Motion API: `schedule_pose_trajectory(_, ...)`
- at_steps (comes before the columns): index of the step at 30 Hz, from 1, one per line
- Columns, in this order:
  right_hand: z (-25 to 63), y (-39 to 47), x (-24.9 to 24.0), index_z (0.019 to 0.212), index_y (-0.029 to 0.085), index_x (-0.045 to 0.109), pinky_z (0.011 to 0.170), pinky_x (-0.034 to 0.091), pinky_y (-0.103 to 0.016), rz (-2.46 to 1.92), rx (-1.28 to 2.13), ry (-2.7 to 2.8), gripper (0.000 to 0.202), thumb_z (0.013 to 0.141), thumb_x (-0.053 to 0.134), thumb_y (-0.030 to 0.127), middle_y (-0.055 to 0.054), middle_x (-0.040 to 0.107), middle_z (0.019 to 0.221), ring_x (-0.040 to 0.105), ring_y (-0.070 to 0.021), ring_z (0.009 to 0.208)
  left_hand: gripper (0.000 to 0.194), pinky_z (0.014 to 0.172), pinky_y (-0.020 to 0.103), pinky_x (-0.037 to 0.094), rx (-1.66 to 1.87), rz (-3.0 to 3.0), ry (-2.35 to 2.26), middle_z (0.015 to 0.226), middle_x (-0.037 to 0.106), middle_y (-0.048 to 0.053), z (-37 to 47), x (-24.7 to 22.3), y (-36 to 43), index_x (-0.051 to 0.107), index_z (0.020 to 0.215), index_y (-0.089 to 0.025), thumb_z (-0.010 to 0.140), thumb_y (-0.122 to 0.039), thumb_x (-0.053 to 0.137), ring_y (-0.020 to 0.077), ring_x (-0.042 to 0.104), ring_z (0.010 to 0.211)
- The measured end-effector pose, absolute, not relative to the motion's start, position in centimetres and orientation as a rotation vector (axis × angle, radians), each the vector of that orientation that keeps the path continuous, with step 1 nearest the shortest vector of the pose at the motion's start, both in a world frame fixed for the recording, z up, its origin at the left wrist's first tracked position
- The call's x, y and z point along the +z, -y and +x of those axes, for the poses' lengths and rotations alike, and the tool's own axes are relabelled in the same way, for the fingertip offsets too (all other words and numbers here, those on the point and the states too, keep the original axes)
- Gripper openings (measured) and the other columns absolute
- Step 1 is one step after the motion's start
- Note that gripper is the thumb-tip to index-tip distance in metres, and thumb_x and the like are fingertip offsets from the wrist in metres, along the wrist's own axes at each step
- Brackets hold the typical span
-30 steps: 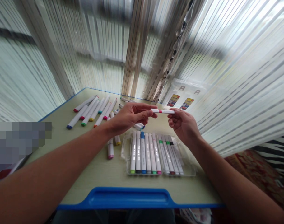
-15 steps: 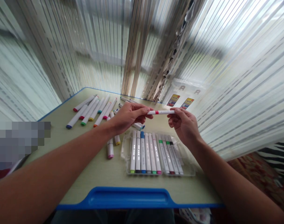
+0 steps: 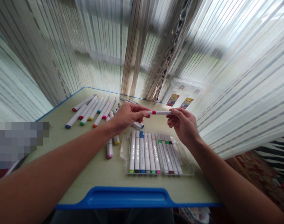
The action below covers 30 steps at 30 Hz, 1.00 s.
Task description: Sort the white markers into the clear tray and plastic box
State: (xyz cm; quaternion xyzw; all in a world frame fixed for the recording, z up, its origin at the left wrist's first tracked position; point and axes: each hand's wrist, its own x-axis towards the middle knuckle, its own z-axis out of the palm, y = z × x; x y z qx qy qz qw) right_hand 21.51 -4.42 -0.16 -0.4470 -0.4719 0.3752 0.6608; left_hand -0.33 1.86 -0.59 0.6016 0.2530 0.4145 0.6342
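A white marker (image 3: 161,112) with a red band lies level between my two hands, above the table. My left hand (image 3: 130,116) pinches its left end, and my right hand (image 3: 182,121) pinches the right end. Just below them is a clear plastic case (image 3: 124,152) holding a row of white markers (image 3: 146,152) with coloured ends. Several loose markers (image 3: 92,110) lie spread to the left of my left hand. Two more, a pink-ended marker (image 3: 109,150) and a yellow-ended marker (image 3: 117,139), rest beside the case, partly covered by my left wrist.
The pale green table (image 3: 90,174) has a blue rim with a blue pen tray (image 3: 130,197) at the front. A clear box (image 3: 174,87) with yellow labels stands at the back right, against sheer striped curtains (image 3: 104,46). A blurred-out patch covers the far left.
Both hands still grip the marker by its ends and have shifted very slightly left. The whole view has moved a little; the markers on the table and in the case lie as before.
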Motion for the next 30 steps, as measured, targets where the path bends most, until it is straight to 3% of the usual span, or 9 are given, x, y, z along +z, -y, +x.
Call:
schedule_pose_trajectory(10,21.0,4.9,-0.2,0.079,0.017,0.071,0.040,0.045,-0.022,-1.015,0.852,1.145,0.020,0.078,0.081,0.035,-0.002,0.071,0.066,0.060,-0.0101,0.045,0.024,0.055,0.023,0.044,0.994,1.430,-0.619,0.068,0.066,0.002,-0.2,-0.9,-2.0,0.079,0.089,-0.011,0.079,-0.033,0.083,0.0081,0.054,0.056)
schedule_pose_trajectory(17,20.9,5.1,-0.5,0.081,0.016,0.078,0.041,0.047,-0.023,-1.093,0.822,1.297,0.023,0.077,0.085,0.037,-0.004,0.073,0.066,0.061,-0.0112,0.047,0.020,0.056,0.025,0.050,0.934,1.485,-0.632,0.075,0.072,0.007,-0.2,-0.4,-1.4,0.077,0.090,-0.010,0.081,-0.028,0.080,0.0109,0.062,0.058)
schedule_pose_trajectory(21,20.7,5.3,-0.5,0.081,0.016,0.080,0.041,0.047,-0.023,-1.161,0.744,1.402,0.025,0.074,0.087,0.039,-0.005,0.072,0.065,0.061,-0.0116,0.047,0.021,0.056,0.024,0.051,0.886,1.546,-0.631,0.069,0.071,0.005,-0.2,-0.4,-1.1,0.078,0.091,-0.009,0.078,-0.024,0.083,0.0110,0.063,0.056)
schedule_pose_trajectory(30,20.3,6.0,-0.2,0.072,0.017,0.081,0.043,0.042,-0.022,-1.309,0.570,1.549,0.026,0.066,0.092,0.039,-0.002,0.069,0.059,0.054,-0.0097,0.048,0.019,0.053,0.022,0.051,0.792,1.621,-0.539,0.069,0.072,0.006,0.2,-0.4,-0.7,0.079,0.089,-0.009,0.079,-0.024,0.082,0.0118,0.066,0.056)
